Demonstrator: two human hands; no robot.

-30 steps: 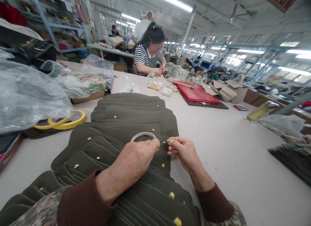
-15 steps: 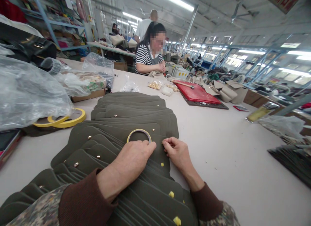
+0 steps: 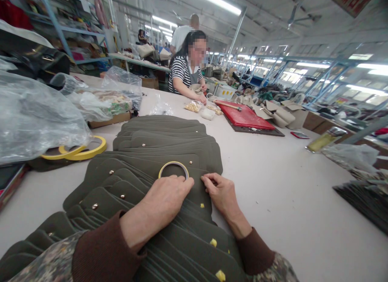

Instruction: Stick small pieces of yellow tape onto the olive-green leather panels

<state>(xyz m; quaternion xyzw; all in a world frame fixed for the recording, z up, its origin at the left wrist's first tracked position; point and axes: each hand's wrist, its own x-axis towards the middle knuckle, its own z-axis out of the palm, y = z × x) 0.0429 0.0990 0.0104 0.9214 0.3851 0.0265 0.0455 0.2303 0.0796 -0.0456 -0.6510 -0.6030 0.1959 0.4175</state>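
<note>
My left hand (image 3: 165, 199) is closed around a narrow roll of yellow tape (image 3: 173, 164), its ring standing up beyond the knuckles. Under both hands lie fanned, overlapping dark olive panels (image 3: 145, 169) with rounded corners, some bearing small shiny metal studs (image 3: 95, 206). At the right edge of the panels, my right hand (image 3: 221, 191) has thumb and forefinger pinched together; whatever is between the fingertips is too small to make out. Small yellow tape pieces (image 3: 213, 243) stick to the panels between my forearms.
More yellow tape rolls (image 3: 91, 148) lie at left beside clear plastic bags (image 3: 36, 116). Across the table (image 3: 281, 185) a co-worker (image 3: 184, 78) in stripes handles beige material. Bags of gold-coloured hardware (image 3: 193, 106), a red slab (image 3: 242, 114) with a hammer, and a bottle (image 3: 325, 139) stand beyond.
My hands have hardly moved; the left still holds the tape and the right stays pinched. The co-worker across the table has raised their head and extended one hand towards the hardware bags.
</note>
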